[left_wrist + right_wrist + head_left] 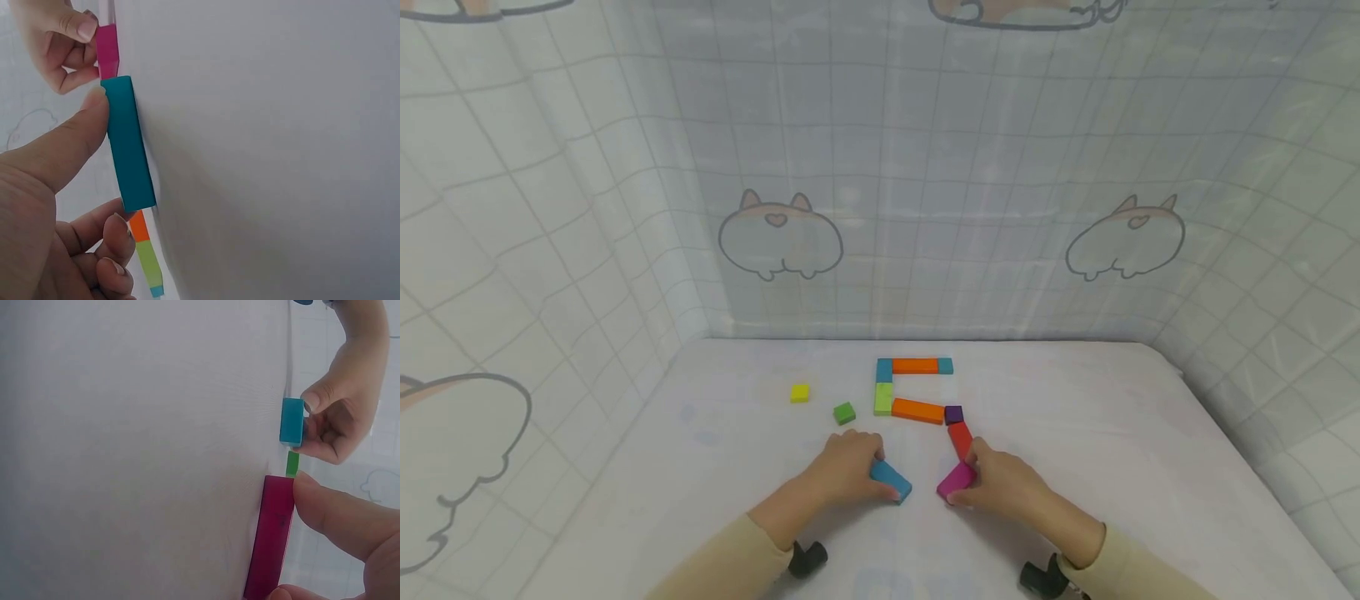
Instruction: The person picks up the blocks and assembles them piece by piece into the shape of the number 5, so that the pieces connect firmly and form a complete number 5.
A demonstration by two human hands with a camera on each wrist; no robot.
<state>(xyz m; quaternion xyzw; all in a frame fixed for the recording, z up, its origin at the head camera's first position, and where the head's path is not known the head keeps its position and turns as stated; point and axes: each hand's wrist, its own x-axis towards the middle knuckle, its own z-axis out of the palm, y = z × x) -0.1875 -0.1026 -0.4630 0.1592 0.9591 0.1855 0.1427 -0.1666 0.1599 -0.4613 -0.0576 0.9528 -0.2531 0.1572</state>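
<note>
My left hand (850, 468) pinches a blue block (891, 481) between thumb and fingers, low at the tabletop. In the left wrist view the long side of this blue block (130, 144) faces the camera. Across a small gap, my right hand (1006, 485) pinches a magenta block (956, 481) at its two ends. A red block (959, 440) lies just beyond the magenta block, its near end close to my right fingers; whether they touch is unclear. Beyond the red block sits a small purple cube (953, 415), beside a long orange block (917, 410).
Farther back, a lime block (883, 399), a blue block (884, 370), another orange block (915, 366) and a small blue block (945, 366) continue the line. A green cube (845, 413) and yellow cube (801, 393) lie apart on the left. Patterned curtains (955, 250) surround the white table (1075, 400).
</note>
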